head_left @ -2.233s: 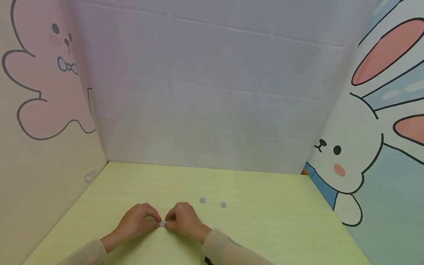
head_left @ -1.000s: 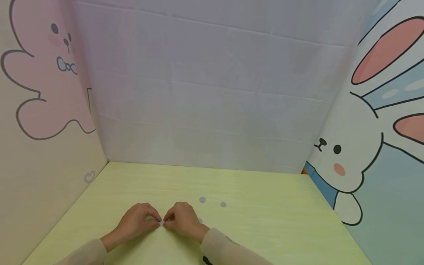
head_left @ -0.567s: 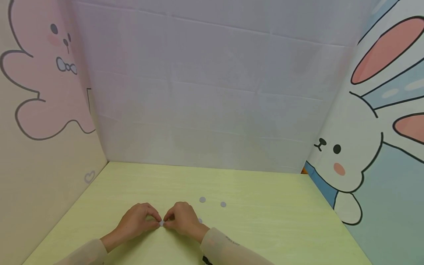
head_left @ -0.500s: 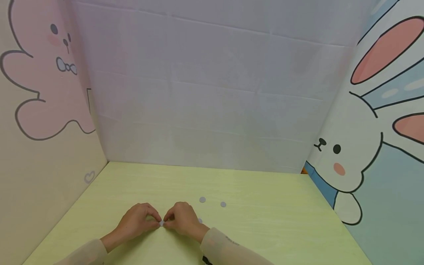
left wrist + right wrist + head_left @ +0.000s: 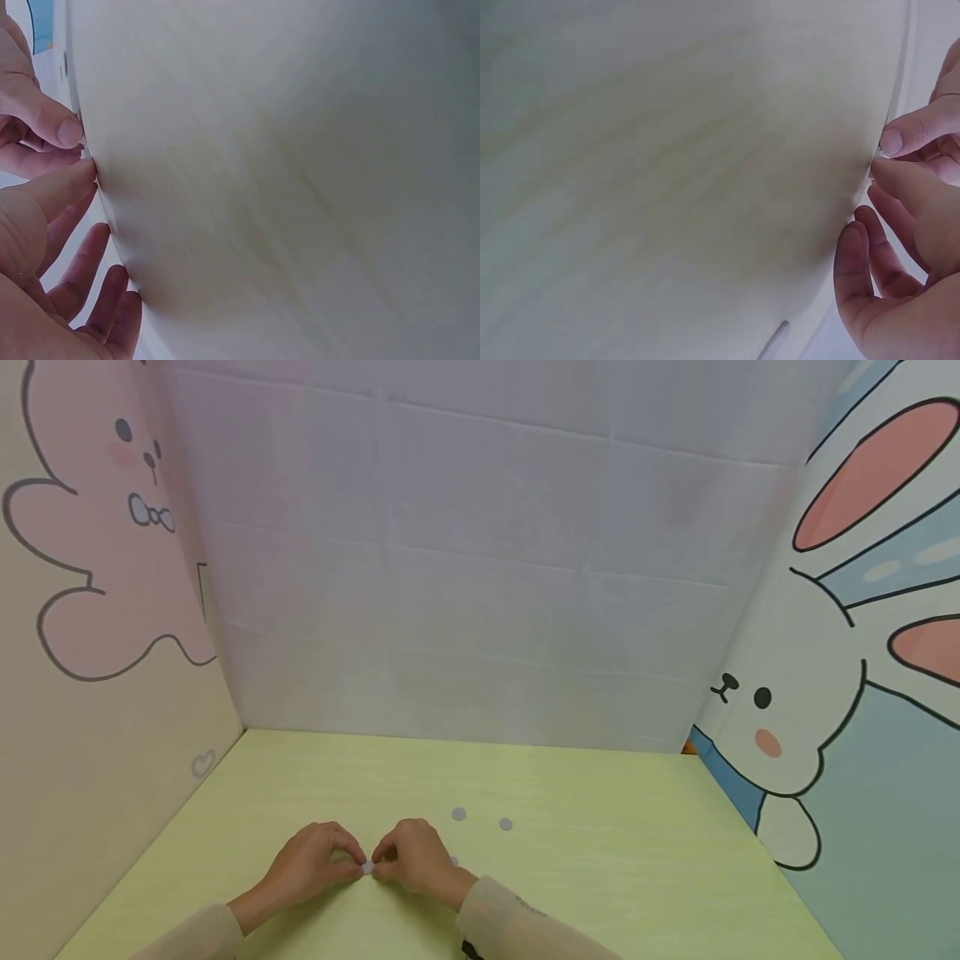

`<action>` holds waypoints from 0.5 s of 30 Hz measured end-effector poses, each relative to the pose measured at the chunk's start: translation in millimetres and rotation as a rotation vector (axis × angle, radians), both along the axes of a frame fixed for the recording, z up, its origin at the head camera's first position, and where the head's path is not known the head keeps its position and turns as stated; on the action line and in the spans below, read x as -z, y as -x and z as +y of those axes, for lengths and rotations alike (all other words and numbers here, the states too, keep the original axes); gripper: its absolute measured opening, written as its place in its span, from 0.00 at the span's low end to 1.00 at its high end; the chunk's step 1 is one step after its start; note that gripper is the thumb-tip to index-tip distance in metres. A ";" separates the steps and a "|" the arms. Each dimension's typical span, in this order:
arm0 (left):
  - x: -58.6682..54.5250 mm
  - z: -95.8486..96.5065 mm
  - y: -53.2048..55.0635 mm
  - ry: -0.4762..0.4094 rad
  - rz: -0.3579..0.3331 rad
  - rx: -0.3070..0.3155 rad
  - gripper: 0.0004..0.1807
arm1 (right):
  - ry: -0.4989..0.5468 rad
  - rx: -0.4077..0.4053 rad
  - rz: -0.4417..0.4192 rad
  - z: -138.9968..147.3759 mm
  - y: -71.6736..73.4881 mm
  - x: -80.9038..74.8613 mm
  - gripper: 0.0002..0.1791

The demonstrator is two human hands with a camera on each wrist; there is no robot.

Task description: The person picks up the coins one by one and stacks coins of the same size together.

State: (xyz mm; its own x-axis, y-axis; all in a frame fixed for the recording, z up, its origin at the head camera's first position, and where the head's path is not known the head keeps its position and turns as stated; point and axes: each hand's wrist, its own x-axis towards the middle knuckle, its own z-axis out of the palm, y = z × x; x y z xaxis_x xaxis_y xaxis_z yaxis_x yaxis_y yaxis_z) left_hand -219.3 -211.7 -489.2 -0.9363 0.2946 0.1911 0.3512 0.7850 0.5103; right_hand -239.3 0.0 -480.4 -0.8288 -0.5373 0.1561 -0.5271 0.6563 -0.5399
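Note:
A small flat grey disc (image 5: 367, 867) lies low over the pale yellow table (image 5: 600, 860), between both hands. My left hand (image 5: 315, 860) pinches its left side between thumb and fingertips, while my right hand (image 5: 412, 857) does the same on the right. In both wrist views the two hands' fingertips nearly meet at the table surface, and they cover most of the disc. Whether it touches the table I cannot tell. Just behind the right hand, a second grey disc (image 5: 454, 861) shows only its edge.
Two more grey discs, a left one (image 5: 459, 814) and a right one (image 5: 506, 824), lie flat beyond the right hand. A white back wall (image 5: 480, 568) and printed side panels, one with a rabbit (image 5: 795, 718), enclose the table.

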 end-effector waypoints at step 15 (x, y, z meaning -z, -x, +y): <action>-4.3 3.1 -3.1 -0.007 -0.036 -0.020 0.07 | 0.044 0.010 -0.006 52.1 19.0 -19.3 0.08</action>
